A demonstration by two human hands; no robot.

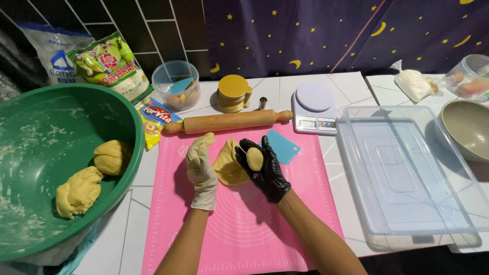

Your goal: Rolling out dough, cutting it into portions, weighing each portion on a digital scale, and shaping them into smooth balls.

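Note:
My left hand (200,173), in a pale translucent glove, is raised on edge over the pink baking mat (239,229), with a bit of yellow dough at its fingertips. Beside it my right hand (265,170), in a black glove, cups a small oval dough piece (254,158) in its palm. Between and behind the two hands a larger flattened lump of yellow dough (227,165) lies on the mat.
A big green bowl (30,132) at left holds two dough lumps (97,175). Behind the mat lie a wooden rolling pin (229,121), a blue scraper (284,146), a kitchen scale (314,108) and stacked gold discs (233,93). A clear plastic tray (407,173) and grey bowl (466,127) sit right.

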